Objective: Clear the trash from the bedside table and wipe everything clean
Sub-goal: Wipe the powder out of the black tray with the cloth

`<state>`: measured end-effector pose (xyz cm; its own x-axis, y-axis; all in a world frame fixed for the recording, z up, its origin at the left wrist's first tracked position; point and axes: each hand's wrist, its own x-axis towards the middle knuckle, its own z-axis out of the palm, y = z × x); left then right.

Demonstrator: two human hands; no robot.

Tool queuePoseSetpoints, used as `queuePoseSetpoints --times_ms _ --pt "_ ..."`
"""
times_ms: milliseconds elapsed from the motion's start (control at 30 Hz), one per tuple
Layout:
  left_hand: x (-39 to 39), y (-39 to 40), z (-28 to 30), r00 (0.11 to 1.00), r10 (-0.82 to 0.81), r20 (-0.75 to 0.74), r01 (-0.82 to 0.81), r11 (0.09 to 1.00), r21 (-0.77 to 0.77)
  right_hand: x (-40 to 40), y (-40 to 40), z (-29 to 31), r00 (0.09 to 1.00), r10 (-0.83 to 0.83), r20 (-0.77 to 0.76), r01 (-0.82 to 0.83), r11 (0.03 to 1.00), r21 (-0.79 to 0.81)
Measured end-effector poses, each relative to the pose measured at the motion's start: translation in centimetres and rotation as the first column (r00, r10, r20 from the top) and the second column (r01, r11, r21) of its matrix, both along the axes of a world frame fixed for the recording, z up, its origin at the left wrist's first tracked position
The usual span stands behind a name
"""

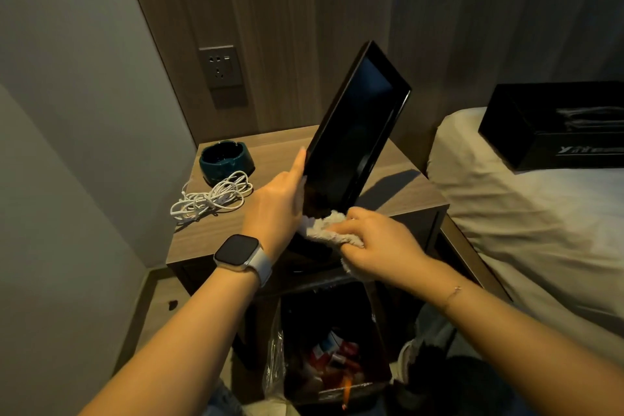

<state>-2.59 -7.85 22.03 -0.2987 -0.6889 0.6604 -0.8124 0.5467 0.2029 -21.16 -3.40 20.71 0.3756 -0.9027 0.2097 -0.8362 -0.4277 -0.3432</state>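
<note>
Tray (354,132) tilted in left hand (273,209), cloth (329,230) at its lower edge.

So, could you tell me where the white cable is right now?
The white cable lies coiled on the bedside table's left side, just in front of the dark ashtray.

The black box (557,125) on the bed is cut off at the right edge, its lettering unreadable
</note>
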Motion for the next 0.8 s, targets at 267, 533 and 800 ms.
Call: queuePoseSetpoints --times_ms 267,533,800 --pt "0.3 0.7 -0.6 0.996 0.024 0.085 -0.017 0.997 -0.077 0.4 1.1 -2.6 1.0 -0.003 -0.023 0.006 0.994 0.111" --pt "0.7 0.6 -1.5 0.987 -0.11 -0.117 0.108 0.994 -0.023 -3.7 -1.2 -1.7 0.571 -0.418 0.707 0.083 0.886 0.457" --pt "-0.1 0.3 -1.5 0.905 -0.102 -0.414 0.195 0.962 0.189 -2.7 -2.9 -1.4 0.559 -0.251 0.79 -0.018 0.949 0.314"
